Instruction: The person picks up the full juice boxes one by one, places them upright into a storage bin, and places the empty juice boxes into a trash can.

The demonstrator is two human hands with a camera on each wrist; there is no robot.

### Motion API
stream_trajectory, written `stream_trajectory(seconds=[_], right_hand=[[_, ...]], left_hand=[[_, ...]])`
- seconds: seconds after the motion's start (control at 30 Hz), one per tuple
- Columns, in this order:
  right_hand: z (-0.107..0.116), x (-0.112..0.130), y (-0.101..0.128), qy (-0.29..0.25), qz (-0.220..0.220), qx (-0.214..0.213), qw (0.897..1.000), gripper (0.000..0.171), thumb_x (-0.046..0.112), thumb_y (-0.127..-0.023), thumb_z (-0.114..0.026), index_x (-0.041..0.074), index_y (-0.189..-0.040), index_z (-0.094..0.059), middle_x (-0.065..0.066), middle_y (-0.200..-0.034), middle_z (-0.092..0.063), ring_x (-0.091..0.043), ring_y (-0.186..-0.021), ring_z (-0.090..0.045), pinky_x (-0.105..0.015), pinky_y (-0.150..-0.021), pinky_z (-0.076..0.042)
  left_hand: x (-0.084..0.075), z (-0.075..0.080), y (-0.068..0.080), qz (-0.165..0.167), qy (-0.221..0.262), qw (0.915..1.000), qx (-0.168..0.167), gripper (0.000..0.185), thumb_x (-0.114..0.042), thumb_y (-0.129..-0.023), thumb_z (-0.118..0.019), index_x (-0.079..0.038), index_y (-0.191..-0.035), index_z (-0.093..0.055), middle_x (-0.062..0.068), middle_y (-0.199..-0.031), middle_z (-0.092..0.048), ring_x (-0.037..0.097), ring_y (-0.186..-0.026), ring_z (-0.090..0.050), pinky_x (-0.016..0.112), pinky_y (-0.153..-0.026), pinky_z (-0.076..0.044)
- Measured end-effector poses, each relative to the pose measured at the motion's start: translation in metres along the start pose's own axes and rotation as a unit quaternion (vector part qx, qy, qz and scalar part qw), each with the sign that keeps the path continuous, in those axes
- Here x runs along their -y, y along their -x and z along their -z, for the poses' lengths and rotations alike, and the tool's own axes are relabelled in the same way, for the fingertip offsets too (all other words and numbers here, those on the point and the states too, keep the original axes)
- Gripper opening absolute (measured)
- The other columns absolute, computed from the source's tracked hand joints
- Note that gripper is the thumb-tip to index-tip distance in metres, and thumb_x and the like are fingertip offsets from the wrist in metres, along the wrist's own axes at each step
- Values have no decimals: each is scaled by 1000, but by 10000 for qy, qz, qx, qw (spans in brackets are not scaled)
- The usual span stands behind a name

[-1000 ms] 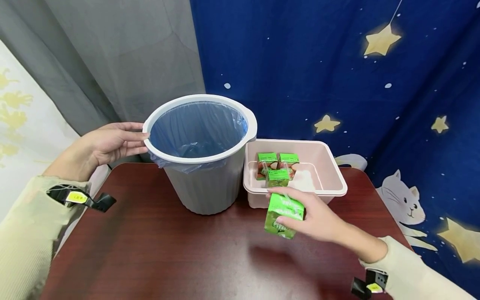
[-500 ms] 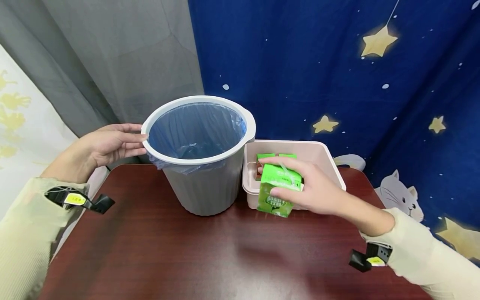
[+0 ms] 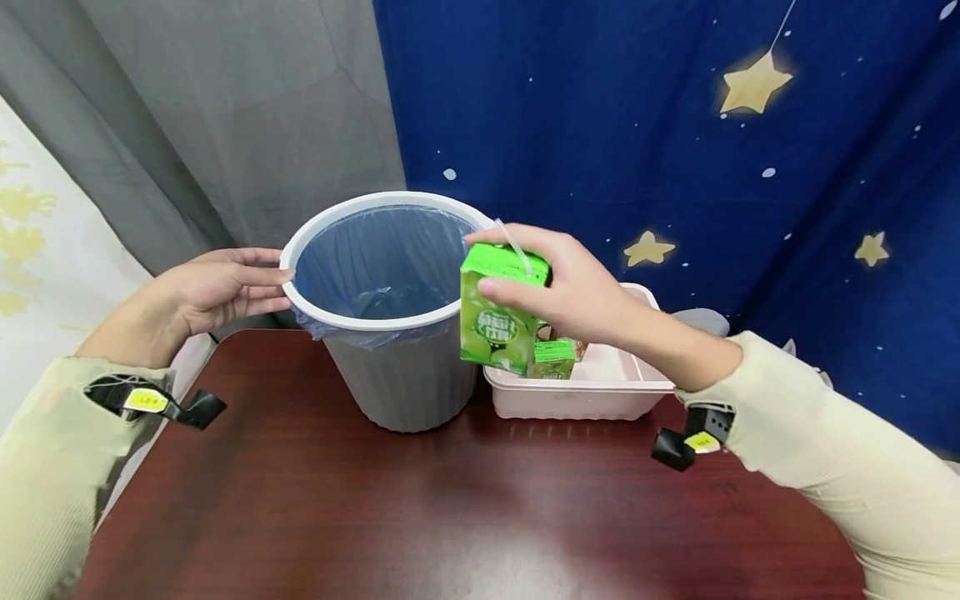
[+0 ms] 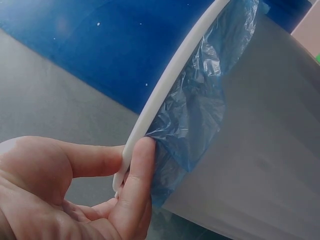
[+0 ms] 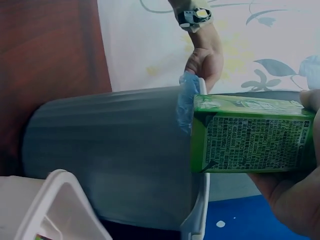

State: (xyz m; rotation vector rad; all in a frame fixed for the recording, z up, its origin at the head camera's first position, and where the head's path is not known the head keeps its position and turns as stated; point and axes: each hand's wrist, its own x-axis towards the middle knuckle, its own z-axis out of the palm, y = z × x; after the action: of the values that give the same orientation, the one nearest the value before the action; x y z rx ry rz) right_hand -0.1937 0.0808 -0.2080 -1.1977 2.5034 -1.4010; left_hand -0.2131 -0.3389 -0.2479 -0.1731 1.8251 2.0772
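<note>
My left hand (image 3: 213,290) pinches the white rim (image 4: 165,82) of a grey trash can (image 3: 401,383), thumb on one side and fingers on the other. A blue plastic liner (image 3: 360,250) lines the can and hangs over its edge. My right hand (image 3: 581,279) grips a green juice box (image 3: 491,321) with a clear straw, held upright beside the can's right rim and overlapping it in the head view. Small print covers the side of the box seen in the right wrist view. Behind and below this hand, a pink plastic basin (image 3: 600,404) holds another green juice box (image 3: 553,358) and brown-and-green ones, partly hidden.
Both containers stand side by side on a dark red-brown wooden table (image 3: 390,508). Behind the table hang a grey curtain (image 3: 255,108) and a blue curtain (image 3: 570,108) with stars.
My right hand has lifted the juice box from in front of the basin, up and left to the can's rim. My left hand has stayed on the rim.
</note>
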Motion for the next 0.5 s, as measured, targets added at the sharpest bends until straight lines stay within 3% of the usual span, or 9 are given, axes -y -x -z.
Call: stream_trajectory(seconds=[0.17, 0.5], right_hand=[[-3, 11, -22, -42, 82, -112, 9999, 41, 28, -96, -71, 20, -136, -64, -1, -112, -65, -17, -97, -61, -35, -78, -57], [-10, 26, -58, -372, 288, -266, 9985, 42, 27, -99, -68, 13, -137, -62, -2, -113, -67, -15, -96, -64, -34, -80, -59]], left_hand=[[1, 0, -1, -44, 44, 10000, 50, 36, 3, -102, -55, -3, -132, -36, 10, -97, -75, 20, -84, -75, 32, -77, -61], [1, 0, 0, -40, 92, 9999, 52, 36, 3, -102, -55, -3, -132, -36, 10, -97, -75, 20, -84, -75, 32, -77, -61]])
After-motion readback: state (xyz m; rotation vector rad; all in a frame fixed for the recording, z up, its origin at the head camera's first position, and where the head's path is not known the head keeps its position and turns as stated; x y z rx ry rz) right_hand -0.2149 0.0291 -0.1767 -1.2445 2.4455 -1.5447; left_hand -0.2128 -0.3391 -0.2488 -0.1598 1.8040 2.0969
